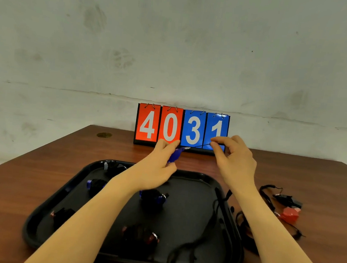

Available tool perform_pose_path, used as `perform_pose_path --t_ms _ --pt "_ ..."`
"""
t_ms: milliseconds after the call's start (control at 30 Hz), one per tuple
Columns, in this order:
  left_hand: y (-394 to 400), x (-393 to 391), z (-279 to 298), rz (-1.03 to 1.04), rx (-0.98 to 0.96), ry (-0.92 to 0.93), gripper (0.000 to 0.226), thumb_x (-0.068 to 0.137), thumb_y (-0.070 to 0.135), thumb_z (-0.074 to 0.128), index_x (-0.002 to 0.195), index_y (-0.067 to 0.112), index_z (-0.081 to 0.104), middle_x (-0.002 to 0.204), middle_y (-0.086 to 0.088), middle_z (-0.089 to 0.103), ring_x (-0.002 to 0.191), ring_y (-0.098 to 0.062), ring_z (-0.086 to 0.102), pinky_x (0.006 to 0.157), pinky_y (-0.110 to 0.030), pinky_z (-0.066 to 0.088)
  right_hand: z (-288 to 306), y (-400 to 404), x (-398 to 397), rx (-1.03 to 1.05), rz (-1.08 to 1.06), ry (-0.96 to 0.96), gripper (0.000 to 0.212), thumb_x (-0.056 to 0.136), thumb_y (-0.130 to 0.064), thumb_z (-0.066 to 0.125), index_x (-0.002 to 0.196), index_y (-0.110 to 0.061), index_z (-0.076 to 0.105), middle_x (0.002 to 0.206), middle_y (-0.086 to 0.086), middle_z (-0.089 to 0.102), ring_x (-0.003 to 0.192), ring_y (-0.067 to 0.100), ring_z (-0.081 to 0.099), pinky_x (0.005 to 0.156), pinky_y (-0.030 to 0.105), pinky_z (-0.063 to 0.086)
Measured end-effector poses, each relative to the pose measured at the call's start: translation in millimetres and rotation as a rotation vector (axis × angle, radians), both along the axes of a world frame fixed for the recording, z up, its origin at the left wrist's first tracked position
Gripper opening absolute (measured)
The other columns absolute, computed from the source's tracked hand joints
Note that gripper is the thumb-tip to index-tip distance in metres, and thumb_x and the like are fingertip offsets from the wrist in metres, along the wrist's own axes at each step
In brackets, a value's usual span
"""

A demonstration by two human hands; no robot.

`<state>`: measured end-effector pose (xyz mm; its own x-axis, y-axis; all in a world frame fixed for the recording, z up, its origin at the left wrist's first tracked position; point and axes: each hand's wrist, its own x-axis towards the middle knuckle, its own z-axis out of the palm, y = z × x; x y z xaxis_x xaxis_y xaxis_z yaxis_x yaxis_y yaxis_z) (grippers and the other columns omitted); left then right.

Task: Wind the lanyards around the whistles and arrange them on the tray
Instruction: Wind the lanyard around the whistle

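My left hand [159, 163] holds a blue whistle [176, 154] above the far edge of the black tray [231, 227]. My right hand [233, 158] pinches the whistle's thin black lanyard [200, 146], pulled taut between both hands. The rest of this lanyard [206, 230] hangs down and trails over the tray's right side. Several wound whistles lie on the tray, among them a blue one [153, 197], another blue one [96, 184] and a reddish one [140, 237]. A red whistle [290, 215] and a black whistle [287, 200] lie unwound on the table to the right.
A flip scoreboard [182, 129] reading 4031 stands at the back of the brown wooden table [21, 182], just behind my hands. Loose black lanyards [266, 196] spread right of the tray. A grey wall rises behind the table.
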<state>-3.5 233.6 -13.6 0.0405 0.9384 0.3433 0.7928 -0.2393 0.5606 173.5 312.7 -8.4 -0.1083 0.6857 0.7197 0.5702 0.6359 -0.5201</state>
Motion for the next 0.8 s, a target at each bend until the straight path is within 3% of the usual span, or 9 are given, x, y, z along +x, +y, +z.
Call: perform_pose_path --t_ms 100,200,267,400,467,567,667,733,800 --pt "-7 -4 3 0.051 0.124 -0.051 0.054 0.094 0.021 0.05 0.142 0.024 0.028 0.123 0.009 0.038 0.099 0.0 0.045 0.076 -0.005 0.038 -1 2 1 -0.024 0.009 0.001 0.008 0.087 -0.036 0.058 0.088 -0.033 0.065 0.079 -0.01 0.05 0.066 0.006 0.05 0.062 0.024 0.037" --pt "-9 -8 2 0.114 0.206 -0.203 0.035 0.087 0.023 0.06 0.12 0.029 0.049 0.107 0.017 0.052 0.091 0.004 0.052 0.07 -0.006 0.043 -6 4 3 -0.048 0.031 0.024 0.008 0.087 -0.033 0.059 0.087 -0.028 0.066 0.085 -0.009 0.057 0.074 0.007 0.053 0.069 0.029 0.044" --pt "-10 -9 2 0.145 0.236 -0.246 0.029 0.084 0.024 0.064 0.11 0.03 0.054 0.097 0.021 0.055 0.088 0.005 0.055 0.068 -0.003 0.044 -10 5 2 -0.042 0.078 0.034 0.01 0.088 -0.028 0.06 0.092 -0.021 0.067 0.088 -0.007 0.061 0.081 0.007 0.056 0.072 0.024 0.046" --pt "-13 -13 3 0.168 0.278 -0.278 0.039 0.083 0.022 0.065 0.12 0.029 0.057 0.102 0.016 0.056 0.094 -0.007 0.058 0.075 -0.012 0.049 -8 0 -2 -0.096 0.18 0.22 0.014 0.088 -0.019 0.061 0.098 -0.014 0.069 0.092 -0.002 0.068 0.089 0.008 0.061 0.076 0.01 0.044" --pt "-16 -15 5 0.156 0.261 -0.29 0.038 0.084 0.017 0.063 0.12 0.028 0.057 0.103 0.014 0.055 0.091 -0.007 0.061 0.074 -0.009 0.048 -7 -2 -4 -0.143 0.21 0.28 0.016 0.089 -0.017 0.059 0.102 -0.014 0.068 0.089 -0.004 0.068 0.086 0.006 0.061 0.077 0.011 0.046" --pt "-17 -13 8 0.105 0.239 -0.513 0.032 0.085 0.006 0.06 0.115 0.018 0.061 0.098 0.001 0.066 0.079 -0.008 0.069 0.071 -0.01 0.052 -7 -4 -6 -0.223 0.262 0.352 0.018 0.09 -0.016 0.056 0.105 -0.016 0.067 0.081 -0.007 0.065 0.072 0.001 0.059 0.068 0.008 0.048" --pt "-18 -13 9 0.162 0.254 -0.617 0.02 0.083 0.008 0.064 0.099 0.021 0.066 0.087 0.008 0.067 0.068 -0.005 0.068 0.059 -0.009 0.05 -7 -4 -7 -0.265 0.302 0.423 0.017 0.089 -0.013 0.058 0.101 -0.021 0.067 0.082 -0.006 0.066 0.062 -0.001 0.056 0.064 0.006 0.048" --pt "-18 -16 9 0.193 0.245 -0.639 0.015 0.08 0.011 0.067 0.09 0.023 0.069 0.088 0.008 0.068 0.071 -0.008 0.065 0.059 -0.015 0.051 -8 -5 -8 -0.277 0.313 0.46 0.016 0.087 -0.012 0.061 0.097 -0.023 0.067 0.078 -0.006 0.066 0.055 -0.001 0.054 0.062 0.008 0.048" --pt "-18 -17 9 0.142 0.149 -0.786 0.015 0.077 0.009 0.068 0.087 0.02 0.071 0.091 0.0 0.069 0.078 -0.013 0.065 0.064 -0.024 0.053 -8 -6 -9 -0.291 0.314 0.491 0.013 0.085 -0.013 0.063 0.094 -0.021 0.068 0.072 -0.005 0.065 0.052 0.002 0.051 0.059 0.011 0.048"
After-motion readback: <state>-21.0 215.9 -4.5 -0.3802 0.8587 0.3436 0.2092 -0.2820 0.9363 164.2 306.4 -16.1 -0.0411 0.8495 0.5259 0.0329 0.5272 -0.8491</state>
